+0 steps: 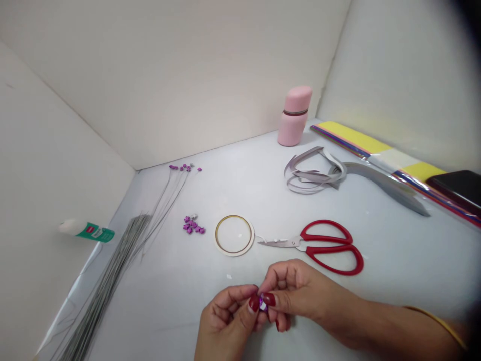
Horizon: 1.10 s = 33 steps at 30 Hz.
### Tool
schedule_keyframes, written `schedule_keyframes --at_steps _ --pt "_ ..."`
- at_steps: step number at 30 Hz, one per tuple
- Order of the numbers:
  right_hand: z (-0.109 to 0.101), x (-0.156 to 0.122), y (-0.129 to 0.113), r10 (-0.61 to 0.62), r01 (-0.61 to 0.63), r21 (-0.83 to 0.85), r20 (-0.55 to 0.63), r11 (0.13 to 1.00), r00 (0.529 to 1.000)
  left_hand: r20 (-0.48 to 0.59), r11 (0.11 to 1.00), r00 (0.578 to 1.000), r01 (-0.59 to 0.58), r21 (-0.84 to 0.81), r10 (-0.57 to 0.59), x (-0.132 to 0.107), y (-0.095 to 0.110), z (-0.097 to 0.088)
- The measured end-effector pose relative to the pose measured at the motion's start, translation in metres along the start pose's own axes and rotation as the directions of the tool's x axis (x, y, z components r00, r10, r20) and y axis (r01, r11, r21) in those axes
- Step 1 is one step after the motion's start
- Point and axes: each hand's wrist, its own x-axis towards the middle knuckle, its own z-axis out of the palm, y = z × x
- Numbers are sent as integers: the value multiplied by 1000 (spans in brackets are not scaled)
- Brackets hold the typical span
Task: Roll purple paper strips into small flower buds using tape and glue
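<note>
My left hand (227,326) and my right hand (296,296) meet low in the view, above the white table (394,250). Both pinch one small purple piece (263,304) between thumbs and fingertips; most of it is hidden by my fingers. Just beyond my hands lie red-handled scissors (323,245), blades closed, and a thin tape roll (233,234). A small heap of purple pieces (193,225) sits left of the roll.
A bundle of grey wires (108,281) runs along the left. Several wires tipped with purple pieces (184,168) lie farther back. A glue bottle (87,230) rests at the left wall. A pink flask (294,116), grey paper strips (315,175), coloured paper sheets (376,150) and a dark phone (460,186) are on the right.
</note>
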Motion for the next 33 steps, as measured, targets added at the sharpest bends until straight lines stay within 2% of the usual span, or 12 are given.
schedule_keyframes --at_steps 6,11,15,19,25,33 --pt "0 -2 0 4 -4 -22 6 1000 1000 20 1000 1000 -8 16 7 0 2 1" --pt "2 -2 -2 -7 7 -30 8 1000 1000 -14 998 999 -53 -24 52 -3 1 5" --pt "3 -2 -2 3 -4 -66 -18 998 1000 18 994 995 -98 -41 99 -2 -2 5" --pt "1 -2 -1 4 -6 -99 -16 995 1000 69 998 996 -61 -32 63 0 -3 -1" --pt "-1 0 -1 14 -15 -116 -6 993 1000 167 995 985 -57 87 42 2 2 -7" --pt "3 -2 -1 -52 51 -126 -4 991 999 185 994 982 -40 102 21 5 -1 -11"
